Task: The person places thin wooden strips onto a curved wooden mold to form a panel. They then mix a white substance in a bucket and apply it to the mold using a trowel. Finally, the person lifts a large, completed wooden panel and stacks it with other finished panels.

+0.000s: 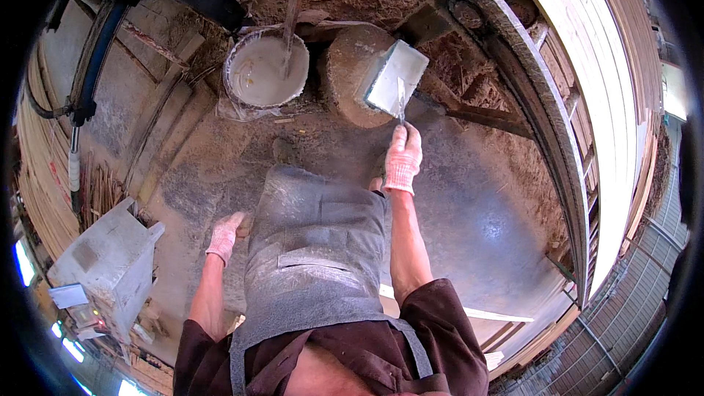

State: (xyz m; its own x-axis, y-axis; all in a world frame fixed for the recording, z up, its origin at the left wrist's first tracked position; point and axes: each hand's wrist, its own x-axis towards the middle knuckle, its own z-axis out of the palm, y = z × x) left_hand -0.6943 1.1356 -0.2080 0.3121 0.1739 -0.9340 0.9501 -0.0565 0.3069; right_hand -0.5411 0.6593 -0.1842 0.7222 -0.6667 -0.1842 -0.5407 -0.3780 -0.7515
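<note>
Gloved right hand, frame centre, fingers gripping a scraper against a white-coated block; left hand loosely curled, empty, beside apron.

We see knitted cloth gloves, pale and dusty, on the right hand and the left hand, and a coarse grey cloth apron, stiff and matt. The bucket holds smooth, wet-looking white paste, the same glossy coat on the flat board. The floor is rough, dusty concrete, and the planks are bare, matt wood.
</note>
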